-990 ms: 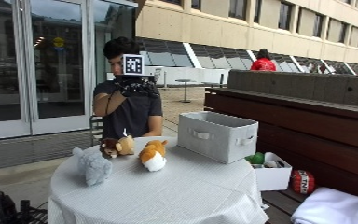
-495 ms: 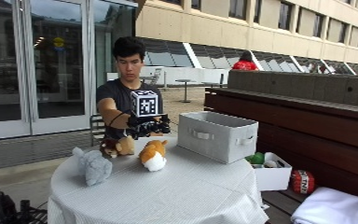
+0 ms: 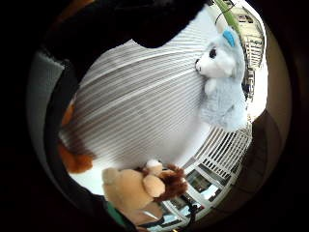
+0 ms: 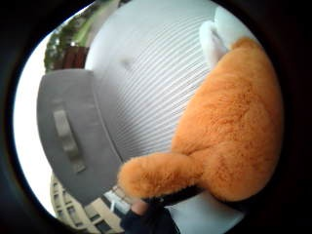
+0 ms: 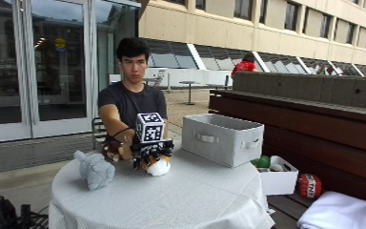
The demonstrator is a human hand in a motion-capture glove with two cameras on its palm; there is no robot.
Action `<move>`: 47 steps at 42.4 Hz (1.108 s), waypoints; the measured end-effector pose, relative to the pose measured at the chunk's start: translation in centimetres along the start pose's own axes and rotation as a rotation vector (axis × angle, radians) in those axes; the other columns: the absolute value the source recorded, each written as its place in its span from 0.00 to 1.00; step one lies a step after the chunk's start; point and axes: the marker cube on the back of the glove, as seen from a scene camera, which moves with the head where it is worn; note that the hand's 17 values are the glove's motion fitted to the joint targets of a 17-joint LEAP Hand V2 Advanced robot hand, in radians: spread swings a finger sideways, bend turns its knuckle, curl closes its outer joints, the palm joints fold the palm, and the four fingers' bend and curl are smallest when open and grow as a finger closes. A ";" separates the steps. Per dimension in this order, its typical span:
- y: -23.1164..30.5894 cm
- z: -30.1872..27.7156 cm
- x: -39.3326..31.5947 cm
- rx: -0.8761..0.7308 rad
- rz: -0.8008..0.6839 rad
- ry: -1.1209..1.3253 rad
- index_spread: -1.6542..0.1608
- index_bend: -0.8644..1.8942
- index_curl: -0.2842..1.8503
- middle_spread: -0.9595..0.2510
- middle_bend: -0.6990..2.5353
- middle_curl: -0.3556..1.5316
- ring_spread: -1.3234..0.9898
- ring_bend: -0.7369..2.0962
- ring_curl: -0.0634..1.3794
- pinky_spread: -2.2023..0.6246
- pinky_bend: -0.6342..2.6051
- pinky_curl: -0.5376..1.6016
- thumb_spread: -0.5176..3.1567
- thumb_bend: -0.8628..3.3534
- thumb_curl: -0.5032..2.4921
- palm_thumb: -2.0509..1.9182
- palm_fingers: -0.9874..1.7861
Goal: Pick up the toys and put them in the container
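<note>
Outside view: we look across round surface [image 5: 170,195] toward person seated behind it, whole scene at middle range, bin [image 5: 222,138] on far side.

Thumb-side palm view: we look out from grip [image 5: 150,150], very near fox [image 4: 229,126], which fills much of picture; bin beside it.

Little-finger-side palm view: we face along striped cloth toward grey toy [image 3: 223,82] and brown toy [image 3: 145,186].

Shared: striped surface in all three; bin and fox in outside and thumb-side views; grey and brown toys in outside and little-finger-side views.
</note>
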 end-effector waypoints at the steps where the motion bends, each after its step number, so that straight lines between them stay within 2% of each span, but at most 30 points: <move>1: 0.0 0.2 0.1 -0.008 0.005 0.008 0.77 0.32 0.16 0.81 0.24 0.28 0.57 0.33 0.19 0.79 0.59 0.45 0.39 0.21 0.24 0.54 0.25; 3: -0.1 0.5 0.4 -0.022 0.011 0.029 0.77 0.31 0.16 0.81 0.23 0.27 0.57 0.35 0.20 0.78 0.62 0.46 0.40 0.22 0.25 0.56 0.26; 8: 0.1 0.7 0.9 -0.033 0.025 0.091 0.77 0.24 0.12 0.82 0.25 0.26 0.53 0.55 0.30 0.69 0.71 0.48 0.42 0.22 0.25 0.58 0.39; 10: 0.2 0.7 1.0 -0.022 0.039 0.104 0.77 0.25 0.11 0.80 0.27 0.27 0.50 0.60 0.32 0.67 0.72 0.47 0.42 0.23 0.26 0.59 0.42; 15: 0.4 0.4 1.2 0.027 0.036 0.094 0.76 0.32 0.13 0.76 0.29 0.29 0.45 0.66 0.37 0.64 0.72 0.47 0.43 0.23 0.26 0.61 0.47; 17: 0.8 0.5 1.2 0.050 0.034 0.071 0.76 0.38 0.14 0.71 0.33 0.32 0.43 0.70 0.38 0.63 0.66 0.44 0.45 0.25 0.27 0.65 0.60; 25: 1.4 -0.1 1.0 0.105 0.049 -0.046 0.76 0.38 0.15 0.60 0.38 0.36 0.42 0.75 0.40 0.62 0.55 0.40 0.46 0.29 0.30 0.72 0.71; 33: 1.7 -0.9 0.1 0.147 0.048 -0.083 0.76 0.39 0.17 0.56 0.41 0.39 0.41 0.71 0.38 0.65 0.49 0.38 0.45 0.33 0.33 0.77 0.77; 34: 1.7 -1.1 0.0 0.156 0.046 -0.084 0.76 0.44 0.20 0.55 0.45 0.41 0.41 0.75 0.40 0.49 0.41 0.27 0.45 0.33 0.34 0.78 0.63; 36: 1.8 -1.8 -0.3 0.173 0.046 -0.093 0.76 0.51 0.24 0.54 0.51 0.45 0.40 0.80 0.44 0.48 0.21 0.18 0.45 0.34 0.35 0.79 0.56; 38: 2.2 -2.8 -0.7 0.191 0.044 -0.106 0.76 0.57 0.26 0.54 0.55 0.47 0.40 0.83 0.44 0.52 0.11 0.13 0.45 0.35 0.35 0.79 0.53; 39: 2.4 -3.5 -0.9 0.202 0.039 -0.111 0.77 0.48 0.22 0.54 0.48 0.44 0.41 0.76 0.39 0.60 0.44 0.35 0.45 0.35 0.36 0.79 0.73; 41: 2.8 -4.9 -1.4 0.228 0.029 -0.115 0.76 0.46 0.21 0.53 0.45 0.41 0.41 0.73 0.36 0.64 0.47 0.33 0.41 0.33 0.36 0.77 0.72; 42: 3.0 -5.7 -1.7 0.244 0.026 -0.116 0.76 0.54 0.24 0.54 0.53 0.46 0.41 0.82 0.41 0.45 0.19 0.13 0.43 0.35 0.36 0.79 0.57; 43: 3.2 -6.7 -2.1 0.261 0.023 -0.115 0.76 0.48 0.23 0.53 0.44 0.42 0.41 0.72 0.36 0.62 0.49 0.40 0.40 0.31 0.35 0.74 0.67; 44: 3.5 -7.8 -2.5 0.277 0.019 -0.113 0.76 0.48 0.23 0.53 0.44 0.42 0.41 0.71 0.36 0.64 0.49 0.38 0.39 0.31 0.36 0.74 0.68; 46: 4.2 -10.1 -3.4 0.304 0.012 -0.110 0.75 0.46 0.23 0.52 0.41 0.41 0.40 0.68 0.35 0.67 0.53 0.41 0.39 0.29 0.35 0.71 0.63; 47: 4.6 -11.2 -4.0 0.314 0.010 -0.111 0.75 0.46 0.24 0.52 0.41 0.41 0.40 0.67 0.35 0.68 0.54 0.41 0.38 0.28 0.36 0.71 0.63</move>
